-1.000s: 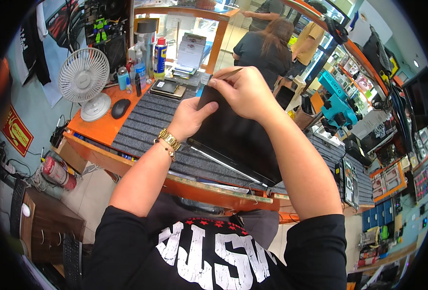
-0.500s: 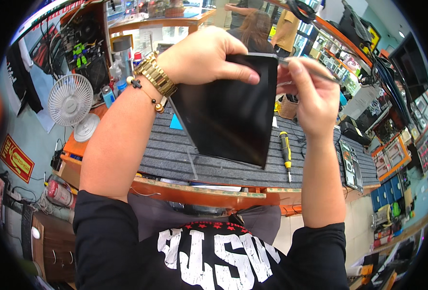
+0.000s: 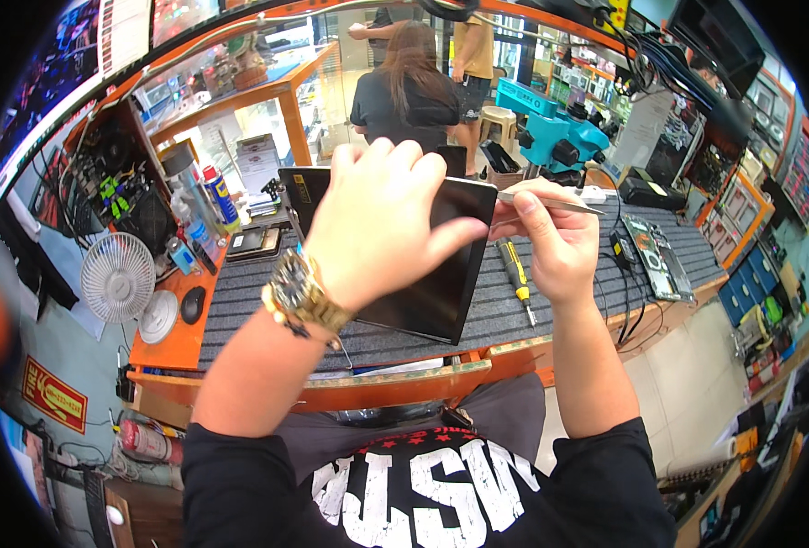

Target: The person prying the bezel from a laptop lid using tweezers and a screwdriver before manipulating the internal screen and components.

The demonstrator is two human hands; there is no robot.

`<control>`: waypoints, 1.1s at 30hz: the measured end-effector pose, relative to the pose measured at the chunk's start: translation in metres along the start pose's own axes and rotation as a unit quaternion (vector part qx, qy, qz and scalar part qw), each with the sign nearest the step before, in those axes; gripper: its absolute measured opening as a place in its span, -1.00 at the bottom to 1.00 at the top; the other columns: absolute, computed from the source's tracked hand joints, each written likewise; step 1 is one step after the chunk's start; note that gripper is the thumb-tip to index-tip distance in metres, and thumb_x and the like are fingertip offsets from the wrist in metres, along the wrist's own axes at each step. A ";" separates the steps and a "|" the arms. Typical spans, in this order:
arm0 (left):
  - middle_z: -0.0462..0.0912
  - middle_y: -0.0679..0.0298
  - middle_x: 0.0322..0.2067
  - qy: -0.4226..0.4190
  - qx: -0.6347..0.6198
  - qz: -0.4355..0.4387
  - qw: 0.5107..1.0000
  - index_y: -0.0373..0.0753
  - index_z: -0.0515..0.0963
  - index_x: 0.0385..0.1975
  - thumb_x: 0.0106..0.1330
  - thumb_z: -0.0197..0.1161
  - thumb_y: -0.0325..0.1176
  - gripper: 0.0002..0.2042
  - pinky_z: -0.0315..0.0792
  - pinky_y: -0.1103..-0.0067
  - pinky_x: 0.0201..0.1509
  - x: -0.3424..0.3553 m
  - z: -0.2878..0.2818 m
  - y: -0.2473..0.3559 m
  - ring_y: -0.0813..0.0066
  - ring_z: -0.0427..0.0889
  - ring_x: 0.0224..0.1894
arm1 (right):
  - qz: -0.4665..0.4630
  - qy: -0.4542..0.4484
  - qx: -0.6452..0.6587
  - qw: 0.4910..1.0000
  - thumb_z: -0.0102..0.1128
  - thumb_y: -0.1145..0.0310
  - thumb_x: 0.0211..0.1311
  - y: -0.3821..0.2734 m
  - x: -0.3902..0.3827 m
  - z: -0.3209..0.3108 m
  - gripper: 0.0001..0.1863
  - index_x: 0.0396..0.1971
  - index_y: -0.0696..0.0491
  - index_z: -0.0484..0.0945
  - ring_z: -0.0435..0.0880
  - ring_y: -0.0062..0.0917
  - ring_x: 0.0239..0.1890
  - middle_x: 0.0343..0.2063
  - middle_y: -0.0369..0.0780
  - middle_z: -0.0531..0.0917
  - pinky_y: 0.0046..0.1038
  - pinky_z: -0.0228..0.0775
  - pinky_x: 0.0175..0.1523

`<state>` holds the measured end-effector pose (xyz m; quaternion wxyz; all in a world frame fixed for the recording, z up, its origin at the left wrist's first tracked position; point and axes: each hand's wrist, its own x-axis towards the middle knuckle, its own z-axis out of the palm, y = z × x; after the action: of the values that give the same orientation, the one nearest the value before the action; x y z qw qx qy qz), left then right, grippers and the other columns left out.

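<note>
A dark laptop screen [image 3: 423, 301] stands upright and tilted on the grey ribbed mat, its glossy side toward me. My left hand [image 3: 382, 219] lies across its front and grips the top edge, the fingers curling over and out of sight and the thumb pointing to the right edge. At the upper right corner of the screen, my right hand [image 3: 555, 242] pinches a pair of metal tweezers [image 3: 576, 208]. The tweezers lie sideways through the fingers. Just below them, a yellow and black screwdriver [image 3: 517, 274] rests on the mat.
An opened laptop base [image 3: 658, 260] lies at the right with cables beside it. Behind stands a teal microscope [image 3: 555, 132]. Left are a white fan [image 3: 118, 279], a black mouse [image 3: 193, 305] and a spray can [image 3: 220, 196]. A person [image 3: 407, 100] sits beyond the bench.
The view has shifted, and more of the bench shows. My left hand now covers more of the screen's front. My right hand still holds the tweezers by the upper right corner.
</note>
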<state>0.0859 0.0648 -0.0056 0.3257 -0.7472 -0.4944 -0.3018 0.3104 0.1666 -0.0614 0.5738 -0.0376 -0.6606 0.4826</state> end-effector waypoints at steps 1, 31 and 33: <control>0.67 0.18 -0.17 0.013 0.000 -0.031 0.999 -0.22 0.68 -0.13 0.32 0.65 0.22 -0.43 0.42 0.17 0.23 0.001 0.003 0.014 0.08 0.68 -0.01 | -0.018 0.012 -0.010 1.000 0.34 0.42 0.77 0.001 -0.005 0.000 -0.78 0.01 0.29 0.82 0.90 -0.48 -0.12 -0.13 -0.15 0.87 -0.37 0.88 0.02; 0.65 0.18 -0.18 0.067 -0.041 -0.067 0.995 -0.23 0.65 -0.15 0.16 0.64 -0.02 -0.54 0.34 0.15 0.28 -0.001 0.029 0.032 0.07 0.61 -0.02 | -0.272 -0.115 -0.358 0.886 0.48 0.71 0.40 -0.042 0.024 -0.009 -0.88 -0.15 0.23 0.82 0.84 -0.47 -0.31 -0.26 -0.13 0.85 -0.43 0.70 -0.18; 0.65 0.17 -0.19 0.066 -0.037 -0.069 0.995 -0.22 0.65 -0.16 0.15 0.64 -0.03 -0.54 0.34 0.15 0.27 -0.001 0.028 0.031 0.06 0.61 -0.03 | -0.277 -0.136 -0.371 0.876 0.46 0.71 0.42 -0.044 0.029 -0.009 -0.90 -0.14 0.24 0.82 0.86 -0.47 -0.29 -0.26 -0.12 0.85 -0.45 0.69 -0.20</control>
<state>0.1181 0.0771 -0.0288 0.3080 -0.7012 -0.5110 -0.3903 0.3298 0.1657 -0.0121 0.5326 0.0022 -0.8460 0.0238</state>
